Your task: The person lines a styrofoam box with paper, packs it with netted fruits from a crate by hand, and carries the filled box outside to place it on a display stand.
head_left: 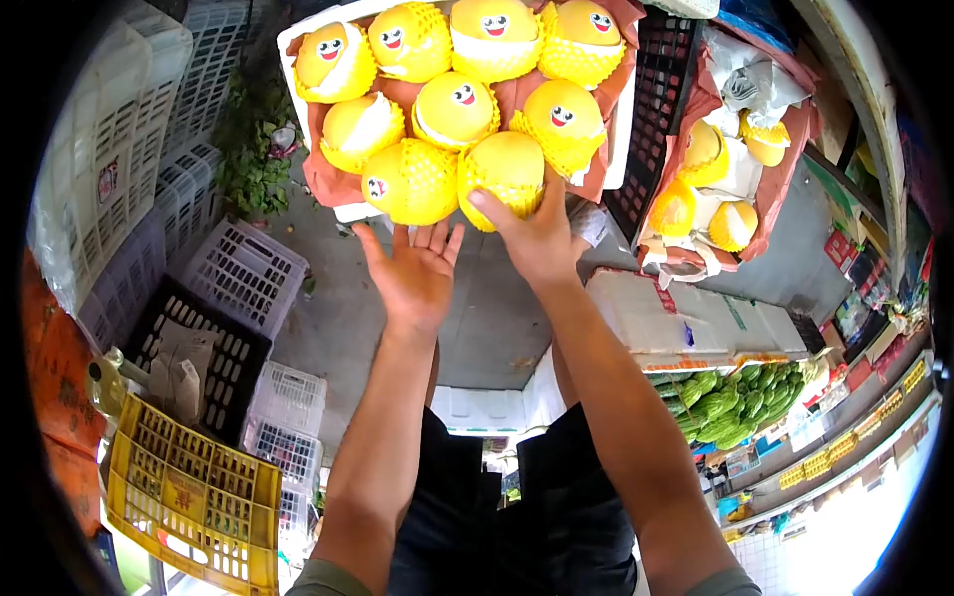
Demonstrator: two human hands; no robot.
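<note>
Several yellow-orange fruits in yellow foam nets (456, 109), many with smiling-face stickers, sit in a white box (618, 129) lined with reddish paper. My right hand (537, 228) has its thumb and fingers around the fruit at the box's near edge (503, 171). Palm up and fingers spread, my left hand (412, 278) is just below the neighbouring netted fruit (405, 185); it holds nothing.
To the right, a paper-lined crate (775, 214) holds more netted fruits. Green gourds (740, 402) lie beside white foam boxes (686, 318). A yellow crate (194, 487), a black crate (224, 382) and white crates (243, 273) stand at left. Leaves (248, 149) lie at upper left.
</note>
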